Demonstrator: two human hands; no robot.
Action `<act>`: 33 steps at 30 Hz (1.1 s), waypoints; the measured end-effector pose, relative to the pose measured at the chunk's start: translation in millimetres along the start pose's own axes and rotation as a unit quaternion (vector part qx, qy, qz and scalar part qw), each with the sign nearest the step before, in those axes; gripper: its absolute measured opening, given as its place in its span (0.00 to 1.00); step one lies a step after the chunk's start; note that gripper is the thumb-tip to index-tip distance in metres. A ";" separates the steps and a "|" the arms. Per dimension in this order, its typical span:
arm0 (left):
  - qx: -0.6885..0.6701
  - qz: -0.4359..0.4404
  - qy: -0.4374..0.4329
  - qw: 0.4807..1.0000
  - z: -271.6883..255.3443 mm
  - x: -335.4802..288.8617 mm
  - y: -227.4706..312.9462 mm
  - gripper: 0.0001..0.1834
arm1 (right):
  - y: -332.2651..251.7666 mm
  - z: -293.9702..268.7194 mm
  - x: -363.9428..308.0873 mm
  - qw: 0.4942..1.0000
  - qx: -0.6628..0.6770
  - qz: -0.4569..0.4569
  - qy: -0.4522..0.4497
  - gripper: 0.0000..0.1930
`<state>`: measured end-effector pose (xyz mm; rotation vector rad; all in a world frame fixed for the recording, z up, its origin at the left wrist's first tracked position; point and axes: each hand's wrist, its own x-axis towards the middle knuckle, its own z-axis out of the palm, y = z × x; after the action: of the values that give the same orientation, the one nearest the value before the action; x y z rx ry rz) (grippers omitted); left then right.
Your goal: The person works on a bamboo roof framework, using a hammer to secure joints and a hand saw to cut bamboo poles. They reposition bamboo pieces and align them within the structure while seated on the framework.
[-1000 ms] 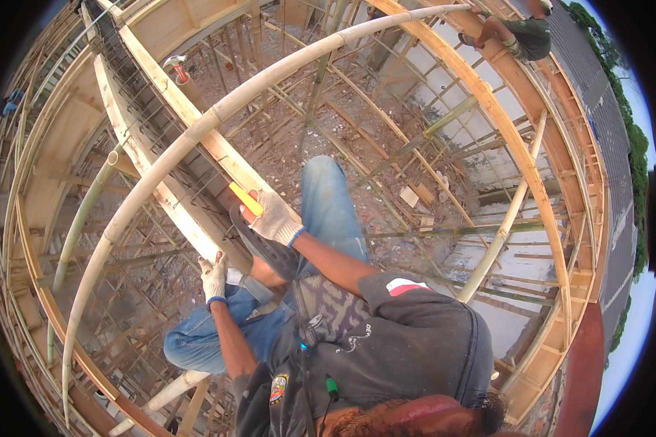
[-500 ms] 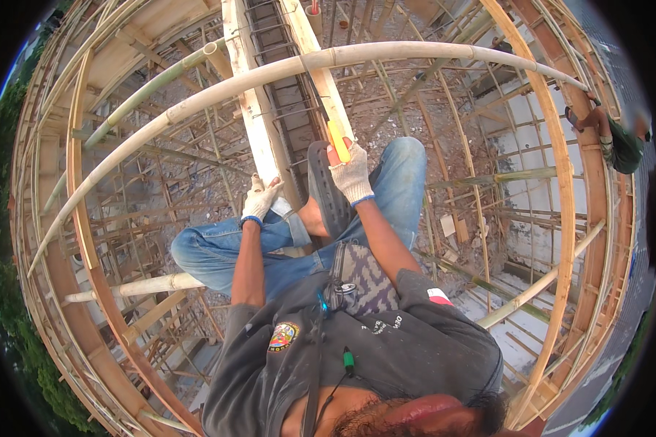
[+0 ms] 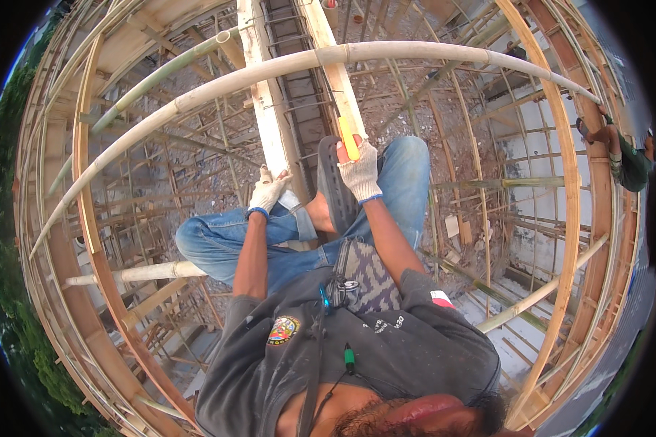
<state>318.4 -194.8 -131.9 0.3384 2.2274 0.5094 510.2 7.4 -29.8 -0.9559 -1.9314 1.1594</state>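
- Timber formwork trough (image 3: 291, 87): two pale plank walls ran away from the person toward the far top of the scene, with a dark cage of steel bars between them; it was the largest thing within the hands' reach.
- Bamboo pole (image 3: 328, 62): a long, pale, curved pole crossed the scene from the left to the far right, passing over both planks just beyond the hands.
- Legs (image 3: 270, 233): in blue jeans, bent and folded across the middle of the scene; one sandalled foot (image 3: 334, 182) rested between the two hands, sole turned up.
- Right arm: bare forearm stretched forward from the grey sleeve, rising to the right plank.
- Right hand (image 3: 360, 173): in a white knit glove, fingers curled and pressed together around a yellow-handled tool (image 3: 348, 138), held upright against the near end of the right plank (image 3: 339, 80). The tool's handle was narrow and bright yellow; its working end could not be made out.
- Left arm: bare forearm extended forward, left of the foot.
- Left hand (image 3: 268, 191): in a white knit glove with a blue cuff, resting on the near end of the left plank (image 3: 270, 116); fingers loosely bent, gripping a small pale object whose kind could not be told.
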 end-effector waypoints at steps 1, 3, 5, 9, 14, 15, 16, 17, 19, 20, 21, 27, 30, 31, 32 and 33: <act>0.000 0.002 0.012 1.000 -0.1 -0.9 -0.9 0.56 | -1.9 1.4 -1.2 1.000 -0.003 -0.011 0.008 0.13; 0.000 0.004 0.037 0.999 3.0 -3.5 -1.1 0.53 | -4.8 3.1 0.0 1.000 -0.007 -0.022 0.010 0.13; -0.023 0.010 0.011 1.000 0.6 -20.3 16.8 0.53 | -1.6 -2.0 -0.4 1.000 -0.015 -0.015 0.006 0.13; -0.008 0.003 0.043 0.999 1.1 -17.2 10.2 0.56 | -11.0 -3.7 -1.5 1.000 -0.003 0.014 0.001 0.14; -0.046 0.109 0.220 0.968 1.9 -13.8 17.4 0.52 | -11.3 -9.9 1.7 1.000 0.009 0.008 0.022 0.13; -0.047 0.157 0.255 0.953 -6.9 -6.4 28.8 0.50 | -12.7 -12.6 4.6 1.000 0.015 0.011 0.023 0.13; -0.048 0.202 0.289 0.935 -18.2 -1.9 43.3 0.48 | -14.9 -13.8 6.1 0.999 0.022 0.016 0.023 0.13; -0.012 0.229 0.313 0.922 -29.2 6.5 59.7 0.48 | -17.7 -12.4 7.9 0.999 0.027 0.002 0.034 0.13; 0.088 0.269 0.324 0.903 -52.3 17.3 108.9 0.48 | -17.4 -11.4 7.5 0.999 0.013 0.020 0.031 0.13; 0.151 0.283 0.313 0.894 -62.2 17.8 141.2 0.48 | -17.9 -12.2 7.3 0.999 0.005 0.029 0.032 0.14; 0.183 0.305 0.323 0.877 -66.5 25.2 165.7 0.49 | -21.2 -12.6 6.4 0.999 0.004 0.028 0.031 0.14; 0.301 0.380 0.225 0.845 -87.0 63.9 281.8 0.55 | -42.0 -20.4 -2.2 0.999 -0.007 0.035 0.012 0.14; 0.344 0.348 0.165 0.856 -79.1 93.9 299.7 0.55 | -41.2 -28.4 -6.0 0.999 -0.010 0.040 -0.007 0.10; 0.370 0.346 0.173 0.845 -73.9 95.8 303.3 0.55 | -41.9 -30.7 -7.2 0.999 -0.013 0.047 -0.002 0.09; 0.365 0.343 0.177 0.847 -71.4 97.9 305.2 0.54 | -40.7 -32.6 -6.4 0.999 -0.011 0.049 -0.004 0.09; 0.359 0.339 0.181 0.850 -70.1 100.0 306.5 0.53 | -39.3 -34.5 -5.4 0.999 -0.008 0.051 -0.007 0.09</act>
<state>223.3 98.3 -14.0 1.5733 2.5612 0.0480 532.1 3.9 17.9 -1.0694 -1.9257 1.2131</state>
